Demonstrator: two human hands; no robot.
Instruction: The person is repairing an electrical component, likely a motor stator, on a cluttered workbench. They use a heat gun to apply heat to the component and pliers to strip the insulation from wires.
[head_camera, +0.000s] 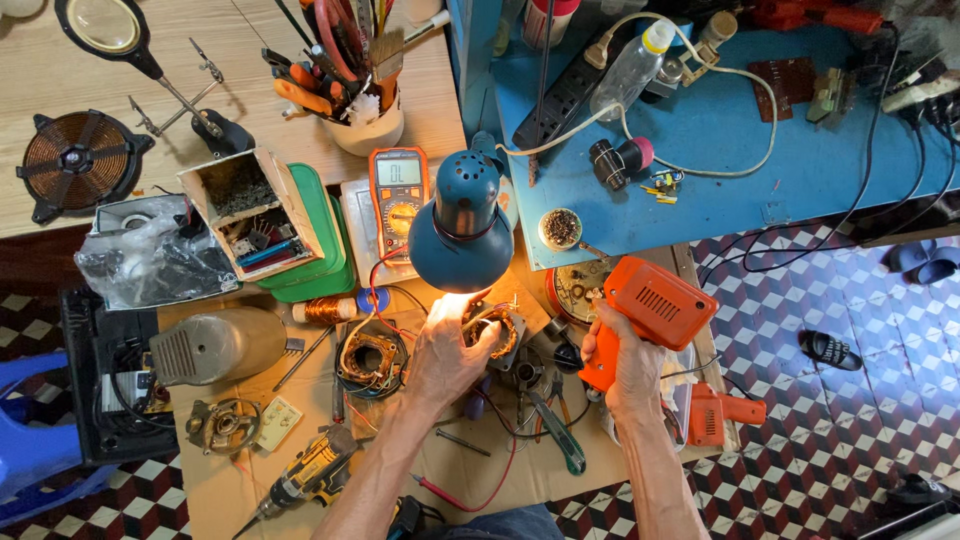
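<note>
A small repair workshop for electrical gear: the table (250, 490) is crowded with copper motor windings (372, 358), a multimeter (398, 200), a cordless drill (310, 472), pliers (555, 430) and a cup of hand tools (345, 85), under a blue desk lamp (462, 225), above a chequered tile floor (820, 430).

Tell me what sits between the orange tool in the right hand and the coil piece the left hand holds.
Nothing visible. The orange tool in the right hand sits just right of the coil piece under the left hand; only a short stretch of cluttered cardboard lies below the gap.
</note>
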